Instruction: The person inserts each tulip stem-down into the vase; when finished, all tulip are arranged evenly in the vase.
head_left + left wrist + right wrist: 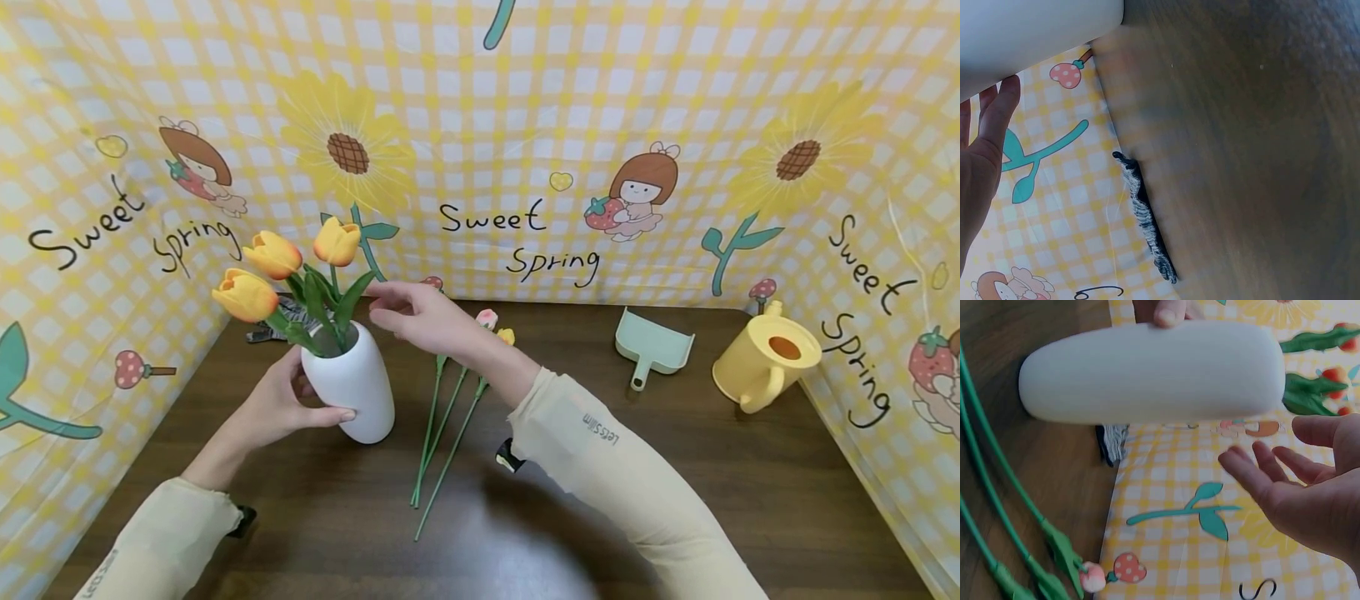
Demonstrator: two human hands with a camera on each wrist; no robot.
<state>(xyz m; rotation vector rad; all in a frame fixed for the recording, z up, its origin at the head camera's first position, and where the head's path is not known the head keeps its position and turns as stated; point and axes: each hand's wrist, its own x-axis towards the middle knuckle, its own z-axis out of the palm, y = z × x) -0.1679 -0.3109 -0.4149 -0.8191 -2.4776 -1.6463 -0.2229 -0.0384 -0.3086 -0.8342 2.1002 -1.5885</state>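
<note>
A white vase (351,383) holds several yellow-orange tulips (246,296) with green leaves. My left hand (273,398) grips the vase from its left side, with the thumb across the front and the fingers around the far side. In the left wrist view, fingertips of the left hand (991,140) lie against the white wall. My right hand (423,318) is raised just right of the tulip leaves. Seen from the right wrist, the right hand (1310,500) has its fingers spread and loosely bent near the vase's mouth, with nothing in them.
Long-stemmed artificial flowers (452,408), pink and yellow, lie right of the vase, partly under my right forearm. Farther right are a pale green dustpan (652,340) and a yellow watering can (750,367). A dark striped cloth (1144,219) lies against the checkered backdrop (480,150).
</note>
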